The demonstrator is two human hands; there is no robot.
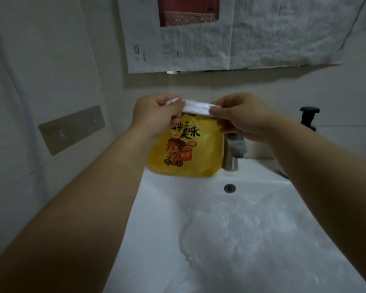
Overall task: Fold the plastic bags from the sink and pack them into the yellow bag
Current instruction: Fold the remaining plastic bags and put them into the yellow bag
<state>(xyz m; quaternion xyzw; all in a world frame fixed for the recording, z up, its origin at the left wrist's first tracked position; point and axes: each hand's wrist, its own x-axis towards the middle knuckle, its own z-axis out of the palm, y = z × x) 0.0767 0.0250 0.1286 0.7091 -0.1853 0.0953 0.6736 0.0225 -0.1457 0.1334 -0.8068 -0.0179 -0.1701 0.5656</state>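
The white sink [156, 208] fills the lower part of the view, and crumpled clear plastic bags [230, 229] lie loose in its basin. Sheets of newspaper [199, 39] cover the wall above it. The yellow bag [184, 153], printed with black characters and a cartoon figure on a cart, hangs upright over the sink's back edge, just left of the steel faucet [232, 153]. Its top is hidden behind the hands, and whether its bottom touches the rim cannot be told. The left grip [156, 112] is clenched, pinching one end of a folded white bag [197, 107]. The right grip [239, 117] pinches the other end between thumb and fingers. That white strip is stretched level between them, right over the yellow bag's mouth. A grey metal plate [72, 129] sits on the left wall, a black pump head [309, 117] stands behind the right forearm, and a small overflow hole [230, 188] shows under the faucet.
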